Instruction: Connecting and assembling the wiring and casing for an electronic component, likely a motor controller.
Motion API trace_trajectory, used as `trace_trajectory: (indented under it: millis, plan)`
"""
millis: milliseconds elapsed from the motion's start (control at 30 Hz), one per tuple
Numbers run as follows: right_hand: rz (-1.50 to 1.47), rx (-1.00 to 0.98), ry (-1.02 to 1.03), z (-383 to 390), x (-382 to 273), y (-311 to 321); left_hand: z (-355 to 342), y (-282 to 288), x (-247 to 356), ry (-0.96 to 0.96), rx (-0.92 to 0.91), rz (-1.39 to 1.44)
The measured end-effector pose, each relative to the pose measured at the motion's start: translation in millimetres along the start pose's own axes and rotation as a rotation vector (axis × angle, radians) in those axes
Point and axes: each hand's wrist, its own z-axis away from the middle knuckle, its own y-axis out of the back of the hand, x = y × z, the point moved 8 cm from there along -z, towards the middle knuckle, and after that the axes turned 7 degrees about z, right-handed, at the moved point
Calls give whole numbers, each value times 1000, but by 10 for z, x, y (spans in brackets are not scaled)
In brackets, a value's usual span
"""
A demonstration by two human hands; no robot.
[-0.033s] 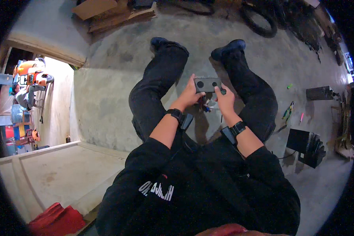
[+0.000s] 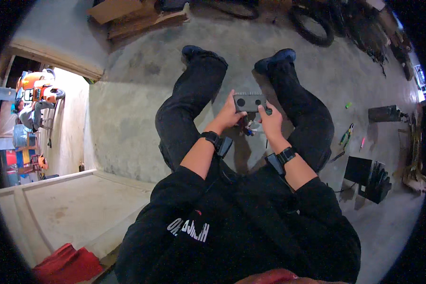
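Note:
Between my legs, both hands hold up a grey rectangular panel (image 2: 249, 102) with two round dark holes and a row of small teeth along its far edge. I cannot tell its exact kind. My left hand (image 2: 230, 115) grips its left end, and my right hand (image 2: 270, 119) grips its right end with the thumb on the near face. Just below the panel, a small cluster of coloured and whitish parts (image 2: 249, 128), perhaps wires, is partly hidden by my hands.
On the floor to the right are green-and-yellow pliers (image 2: 347, 135), a pink stick (image 2: 362, 142), a green bit (image 2: 348, 105), a dark box (image 2: 385, 113) and a black case (image 2: 359, 169). Tyres (image 2: 311, 26) lie at the far right. A red cloth (image 2: 68, 265) is near left; beyond the doorway sits a person (image 2: 29, 113).

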Motion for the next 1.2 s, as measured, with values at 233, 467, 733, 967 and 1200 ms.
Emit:
trace_trajectory:
  millis: [233,467,733,967,1200]
  plan:
    - [73,19,66,38,-27,-32,37,-36,-35,-14,-34,79]
    - [87,-29,40,55,-39,-43,102,-23,122,-37,-62,143]
    - [150,26,50,11,99,-44,210,-36,56,95,-76,182]
    - [63,15,2,-29,39,-8,40,23,187,80,5,256]
    - [86,15,12,8,-152,-43,28,149,7,144,106,360]
